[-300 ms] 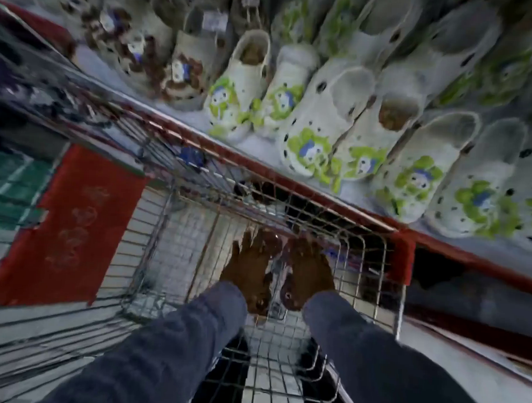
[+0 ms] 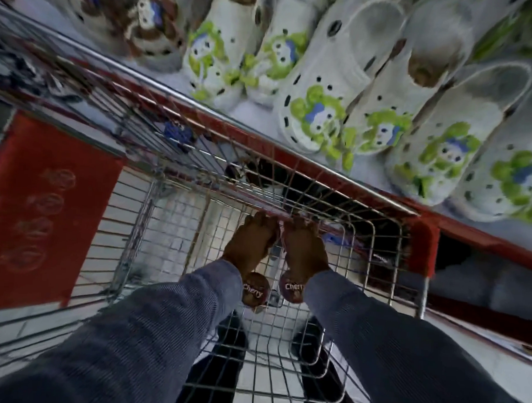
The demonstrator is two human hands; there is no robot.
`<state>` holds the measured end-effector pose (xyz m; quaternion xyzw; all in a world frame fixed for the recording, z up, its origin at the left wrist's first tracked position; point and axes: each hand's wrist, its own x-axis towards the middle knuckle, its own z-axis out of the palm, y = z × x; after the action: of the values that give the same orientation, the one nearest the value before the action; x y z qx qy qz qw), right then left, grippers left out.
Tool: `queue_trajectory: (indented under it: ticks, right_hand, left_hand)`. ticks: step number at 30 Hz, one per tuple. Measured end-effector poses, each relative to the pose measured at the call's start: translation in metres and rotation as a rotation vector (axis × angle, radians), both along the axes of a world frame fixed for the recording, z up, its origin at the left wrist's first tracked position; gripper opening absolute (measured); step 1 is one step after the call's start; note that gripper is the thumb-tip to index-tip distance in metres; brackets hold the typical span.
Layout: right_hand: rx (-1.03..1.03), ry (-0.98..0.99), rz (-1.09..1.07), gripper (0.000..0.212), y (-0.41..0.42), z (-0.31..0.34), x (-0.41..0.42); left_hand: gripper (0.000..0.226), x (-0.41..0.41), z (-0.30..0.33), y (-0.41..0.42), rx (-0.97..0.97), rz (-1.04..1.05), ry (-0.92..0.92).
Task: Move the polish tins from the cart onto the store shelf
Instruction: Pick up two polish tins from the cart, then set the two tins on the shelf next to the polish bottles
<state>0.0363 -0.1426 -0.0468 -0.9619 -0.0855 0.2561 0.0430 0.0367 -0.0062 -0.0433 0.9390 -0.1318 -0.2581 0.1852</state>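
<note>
Both my hands reach down into the wire cart (image 2: 376, 227), side by side near its far wall. My left hand (image 2: 250, 246) curls over a round dark polish tin (image 2: 256, 292); its "Cherry" lid faces me just below the wrist. My right hand (image 2: 305, 251) does the same with a second "Cherry" polish tin (image 2: 292, 291). How far each tin or stack extends under the palm is hidden. The store shelf (image 2: 476, 241), with a red front edge, runs diagonally just beyond the cart.
The shelf top is packed with white clogs (image 2: 323, 112) with green and blue prints, and brown-printed ones further left. A red panel (image 2: 45, 210) covers the cart's left end. Dark shoes (image 2: 310, 337) and tiled floor show through the cart's mesh.
Both hands have lifted slightly towards the cart's far wall, with the tins staying under the wrists. The view has tilted closer to the shelf.
</note>
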Motion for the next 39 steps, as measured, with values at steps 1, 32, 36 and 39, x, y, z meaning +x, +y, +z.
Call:
queue_trajectory:
  ticks: [1,32,36,39]
  right_hand:
    - [-0.013,0.036,0.019,0.051,0.0,0.009,0.004]
    - [0.57,-0.638,-0.111,0.094,-0.099,0.637,0.093]
    - [0.578,-0.629,-0.21,0.1,-0.1,0.63,0.144]
    - [0.527,-0.598,-0.261,0.102,-0.095,0.613,0.175]
  left_hand:
    - [0.052,0.003,0.006,0.003,-0.006,0.009,0.015]
    - [0.064,0.095,0.62,-0.022,-0.232,0.101,-0.682]
    - [0.073,0.16,0.621,-0.041,-0.182,0.104,-0.637]
    - [0.058,0.202,0.617,-0.053,-0.121,0.081,-0.614]
